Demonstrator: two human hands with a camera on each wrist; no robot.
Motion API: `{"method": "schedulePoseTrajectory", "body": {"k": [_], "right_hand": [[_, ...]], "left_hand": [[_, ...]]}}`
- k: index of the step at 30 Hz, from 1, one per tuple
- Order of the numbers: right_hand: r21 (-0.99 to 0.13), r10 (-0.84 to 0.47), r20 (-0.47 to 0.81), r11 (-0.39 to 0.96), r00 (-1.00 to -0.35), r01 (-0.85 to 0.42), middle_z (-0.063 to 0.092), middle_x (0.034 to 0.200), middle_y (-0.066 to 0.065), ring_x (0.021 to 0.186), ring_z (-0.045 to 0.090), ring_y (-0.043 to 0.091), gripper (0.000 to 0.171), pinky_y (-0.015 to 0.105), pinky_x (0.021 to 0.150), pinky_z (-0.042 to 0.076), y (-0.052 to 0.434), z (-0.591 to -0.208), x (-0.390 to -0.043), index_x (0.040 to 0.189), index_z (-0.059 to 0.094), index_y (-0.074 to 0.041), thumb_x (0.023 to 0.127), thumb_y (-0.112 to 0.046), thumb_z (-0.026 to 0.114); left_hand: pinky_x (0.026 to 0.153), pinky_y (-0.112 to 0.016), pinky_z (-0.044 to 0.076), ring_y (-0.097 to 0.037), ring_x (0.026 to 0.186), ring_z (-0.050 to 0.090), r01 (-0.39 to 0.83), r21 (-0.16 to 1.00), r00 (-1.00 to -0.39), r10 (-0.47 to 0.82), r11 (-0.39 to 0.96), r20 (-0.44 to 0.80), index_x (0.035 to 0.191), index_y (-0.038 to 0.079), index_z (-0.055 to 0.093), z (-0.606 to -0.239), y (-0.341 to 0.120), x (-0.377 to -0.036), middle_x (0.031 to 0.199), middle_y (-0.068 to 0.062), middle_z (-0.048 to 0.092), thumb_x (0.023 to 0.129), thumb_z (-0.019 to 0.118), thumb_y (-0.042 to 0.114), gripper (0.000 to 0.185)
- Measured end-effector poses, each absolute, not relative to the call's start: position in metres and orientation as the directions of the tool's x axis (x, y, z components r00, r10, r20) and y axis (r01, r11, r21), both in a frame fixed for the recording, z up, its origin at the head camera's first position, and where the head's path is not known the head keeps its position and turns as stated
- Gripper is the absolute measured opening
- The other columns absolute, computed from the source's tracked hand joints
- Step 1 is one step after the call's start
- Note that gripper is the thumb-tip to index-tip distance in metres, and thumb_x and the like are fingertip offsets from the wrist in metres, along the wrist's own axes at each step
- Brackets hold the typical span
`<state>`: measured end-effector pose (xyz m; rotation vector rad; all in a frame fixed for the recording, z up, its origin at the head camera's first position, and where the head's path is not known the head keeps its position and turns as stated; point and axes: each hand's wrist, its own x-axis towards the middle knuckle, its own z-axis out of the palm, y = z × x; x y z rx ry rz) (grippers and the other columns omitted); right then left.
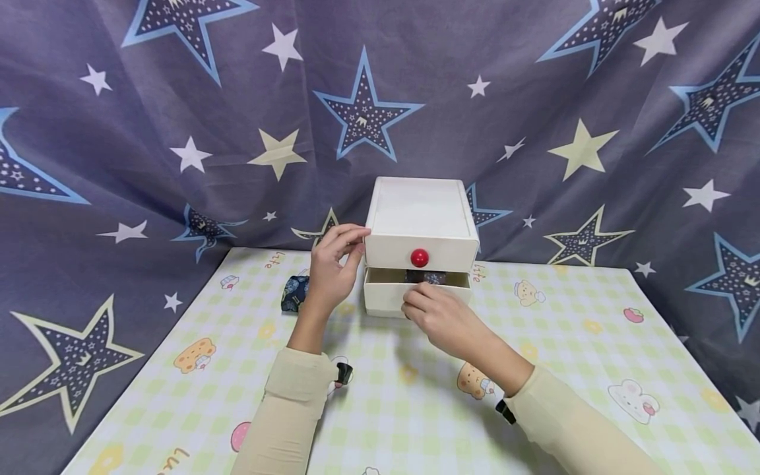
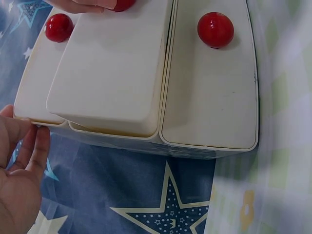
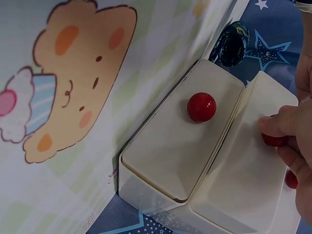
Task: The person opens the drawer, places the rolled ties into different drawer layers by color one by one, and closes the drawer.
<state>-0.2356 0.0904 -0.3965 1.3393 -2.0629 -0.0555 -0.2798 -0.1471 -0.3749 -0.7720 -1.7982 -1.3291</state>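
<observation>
A small white drawer cabinet (image 1: 418, 208) stands on the table with its middle drawer (image 1: 382, 297) pulled out. My right hand (image 1: 442, 320) pinches that drawer's red knob (image 3: 275, 139) between thumb and fingers. Inside the drawer shows a dark patterned thing (image 1: 433, 277), partly hidden by the upper front. My left hand (image 1: 335, 270) rests its fingertips on the cabinet's upper left edge, fingers fairly straight in the left wrist view. The top drawer's red knob (image 1: 419, 257) and the bottom drawer's red knob (image 2: 215, 30) are on drawers pushed in.
A dark blue patterned roll (image 1: 293, 293), open at one end in the right wrist view, lies left of the cabinet behind my left wrist. The table carries a green-checked cloth (image 1: 570, 369) with cartoon prints. A star-patterned curtain (image 1: 451, 39) hangs right behind the cabinet.
</observation>
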Motion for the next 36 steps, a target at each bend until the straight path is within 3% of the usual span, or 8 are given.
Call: {"method": "schedulePoseTrajectory", "body": {"k": [9,36], "right_hand": [[0.367,-0.821,0.506,0.482,-0.264,-0.796,0.067,0.105,0.005,0.104,0.059,0.023,0.012,0.030,0.095,0.054,0.090,-0.396,-0.241,0.099,0.075,-0.005,0.091,0.003,0.069],[0.359,-0.815,0.502,0.502,-0.291,-0.787,0.070,0.110,0.009,0.106,0.061,0.025,0.021,0.032,0.098,0.054,0.089,-0.399,-0.254,0.104,0.077,-0.002,0.087,0.008,0.072]], "left_hand": [[0.086,-0.046,0.062,-0.043,0.097,0.065,0.814,0.514,-0.541,0.034,0.272,0.840,0.111,-0.017,0.069,-0.357,-0.141,-0.259,0.114,-0.030,0.061,0.089,0.060,-0.024,0.025],[0.085,-0.051,0.061,-0.041,0.097,0.065,0.811,0.515,-0.544,0.033,0.279,0.838,0.112,-0.016,0.069,-0.355,-0.140,-0.258,0.114,-0.029,0.062,0.090,0.060,-0.024,0.026]]}}
